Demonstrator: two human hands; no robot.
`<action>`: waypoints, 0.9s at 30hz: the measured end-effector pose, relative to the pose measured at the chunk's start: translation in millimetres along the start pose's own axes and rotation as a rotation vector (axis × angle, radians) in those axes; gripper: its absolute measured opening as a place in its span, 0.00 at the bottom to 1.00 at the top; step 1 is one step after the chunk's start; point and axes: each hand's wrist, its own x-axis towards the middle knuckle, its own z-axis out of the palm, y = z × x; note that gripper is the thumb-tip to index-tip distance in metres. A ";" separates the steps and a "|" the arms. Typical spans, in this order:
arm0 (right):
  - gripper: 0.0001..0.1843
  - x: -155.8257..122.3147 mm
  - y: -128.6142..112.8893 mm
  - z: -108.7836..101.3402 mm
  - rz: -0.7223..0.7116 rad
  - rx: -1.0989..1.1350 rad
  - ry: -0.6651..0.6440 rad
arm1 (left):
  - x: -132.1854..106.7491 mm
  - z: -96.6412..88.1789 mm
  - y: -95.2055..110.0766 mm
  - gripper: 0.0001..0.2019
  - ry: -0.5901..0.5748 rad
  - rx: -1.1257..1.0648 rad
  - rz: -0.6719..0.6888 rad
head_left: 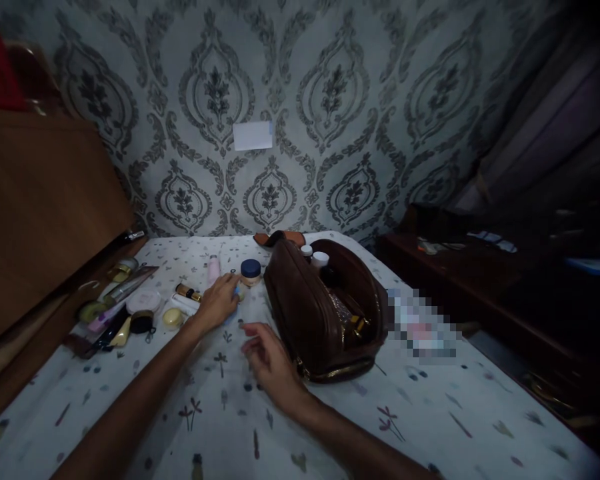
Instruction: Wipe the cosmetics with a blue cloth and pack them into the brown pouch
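Two hands work over the bedsheet (430, 413). Our left hand (220, 301) curls over a small blue item beside the blue-lidded jar (251, 271); can't tell if it grips. Our right hand (270, 357) hovers loosely open & empty, next to the open brown toiletry bag (320, 313) w/ bottles (320, 259) inside.

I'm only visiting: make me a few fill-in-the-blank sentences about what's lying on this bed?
The brown bag lies on the flowered sheet with its top ____.
Two white-capped bottles stand ____ the bag.
The small jar by the left hand has a dark ____ lid.
The right hand holds ____.
Missing words: open; inside; blue; nothing.
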 end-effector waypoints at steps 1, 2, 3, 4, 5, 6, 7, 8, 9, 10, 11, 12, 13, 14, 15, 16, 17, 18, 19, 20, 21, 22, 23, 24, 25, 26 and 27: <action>0.21 8.0 7.5 9.2 0.117 0.134 0.050 | 3.3 0.4 -0.7 0.23 -0.031 0.009 0.016; 0.19 15.3 14.2 17.0 0.217 0.259 0.109 | 5.0 0.8 -1.3 0.22 -0.061 0.023 0.030; 0.18 21.3 19.7 23.2 0.278 0.351 0.152 | 5.4 1.1 -2.1 0.22 -0.085 0.039 0.037; 0.17 25.9 24.0 27.7 0.313 0.412 0.185 | 4.8 1.2 -3.1 0.21 -0.100 0.059 0.037; 0.17 28.8 26.8 30.5 0.321 0.452 0.204 | 3.7 0.8 -4.4 0.20 -0.108 0.079 0.030; 0.17 30.0 28.4 31.8 0.308 0.469 0.209 | 2.4 0.0 -6.0 0.18 -0.110 0.101 0.018; 0.17 29.7 28.9 31.9 0.285 0.473 0.205 | 1.1 -1.3 -7.7 0.17 -0.110 0.123 0.003; 0.17 28.4 28.6 31.1 0.259 0.471 0.193 | 0.2 -2.9 -9.5 0.16 -0.109 0.144 -0.014; 0.17 26.5 27.9 29.8 0.239 0.466 0.177 | -0.2 -4.9 -11.0 0.14 -0.107 0.165 -0.032; 0.17 24.5 26.9 28.3 0.226 0.460 0.163 | -0.1 -7.0 -12.2 0.13 -0.103 0.184 -0.050; 0.17 22.6 25.9 26.8 0.219 0.454 0.152 | 0.6 -9.3 -12.8 0.13 -0.098 0.201 -0.067; 0.17 21.2 25.0 25.6 0.216 0.450 0.146 | 2.0 -11.7 -12.8 0.13 -0.090 0.215 -0.083; 0.17 20.3 24.4 24.7 0.215 0.447 0.141 | 4.2 -14.1 -12.2 0.14 -0.081 0.225 -0.093; 0.16 19.9 24.1 24.2 0.216 0.445 0.139 | 7.3 -16.3 -10.8 0.15 -0.069 0.231 -0.101; 0.16 19.9 24.2 24.0 0.215 0.444 0.139 | 11.2 -18.2 -8.7 0.16 -0.053 0.234 -0.105; 0.16 20.2 24.6 23.9 0.213 0.444 0.140 | 15.9 -19.6 -6.0 0.16 -0.035 0.233 -0.104; 0.16 20.6 25.3 24.0 0.210 0.445 0.143 | 21.4 -20.4 -2.8 0.17 -0.016 0.230 -0.100; 0.16 20.9 26.1 24.2 0.204 0.446 0.147 | 27.6 -20.4 1.0 0.17 0.002 0.226 -0.090; 0.15 21.1 27.1 24.4 0.199 0.447 0.151 | 34.1 -19.5 5.0 0.19 0.015 0.220 -0.076; 0.15 21.1 28.2 24.7 0.195 0.448 0.155 | 40.8 -17.7 9.2 0.20 0.023 0.213 -0.059; 0.16 21.1 29.4 24.9 0.193 0.448 0.156 | 47.4 -15.1 13.3 0.22 0.023 0.206 -0.039; 0.16 20.9 30.5 25.1 0.195 0.448 0.157 | 53.6 -11.8 17.2 0.24 0.017 0.199 -0.020; 0.16 20.8 31.7 25.4 0.198 0.449 0.158 | 59.2 -8.3 20.6 0.25 0.006 0.193 -0.004; 0.16 20.7 32.8 25.8 0.200 0.453 0.162 | 63.8 -5.0 23.5 0.26 -0.007 0.187 0.007; 0.16 20.8 34.0 26.2 0.201 0.460 0.168 | 67.3 -2.2 25.7 0.25 -0.020 0.181 0.013; 0.17 21.0 35.2 26.7 0.201 0.468 0.174 | 69.4 -0.6 27.2 0.24 -0.029 0.175 0.016; 0.17 21.4 36.4 27.3 0.202 0.477 0.185 | 70.0 -0.3 28.1 0.23 -0.034 0.168 0.016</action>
